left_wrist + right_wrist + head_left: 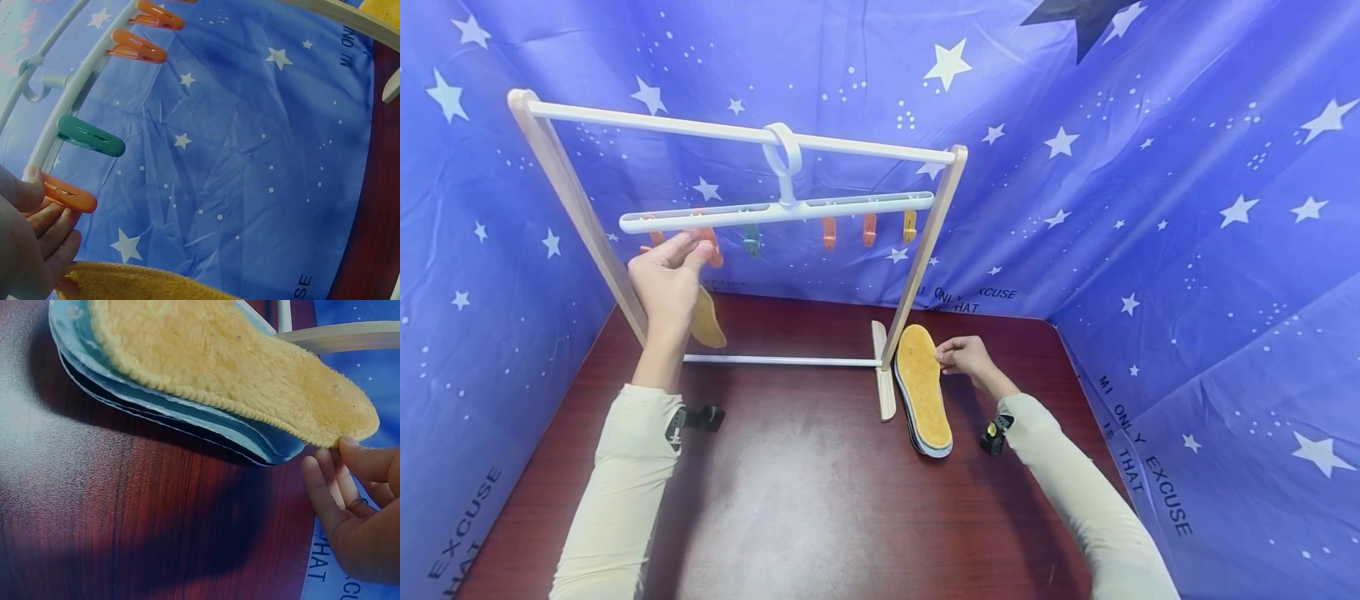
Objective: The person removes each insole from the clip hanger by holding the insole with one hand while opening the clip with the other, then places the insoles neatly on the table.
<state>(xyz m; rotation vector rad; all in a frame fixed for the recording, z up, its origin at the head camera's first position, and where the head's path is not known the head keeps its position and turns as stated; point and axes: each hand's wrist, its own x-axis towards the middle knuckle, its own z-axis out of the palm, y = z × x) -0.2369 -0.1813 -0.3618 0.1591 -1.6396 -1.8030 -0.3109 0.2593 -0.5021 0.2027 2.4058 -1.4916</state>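
My left hand (664,283) pinches an orange clip (72,195) near the left end of a white hanger (700,218). Below that hand hangs a yellow insole (707,323), its upper part hidden behind the wrist. On the right, my right hand (968,358) pinches the edge of a fuzzy yellow insole (219,356) between thumb and fingers. That insole lies on top of a stack of light blue and dark insoles (156,406) on the table. A green clip (90,136) hangs beside the pinched orange one.
The hanger hooks over the top bar (662,123) of a wooden stand, whose right foot (883,392) is beside the stack. Other clips, two orange (829,233) and one yellow (910,227), hang on the hanger's right half. Blue star-printed cloth (1187,208) surrounds the dark red table (790,483).
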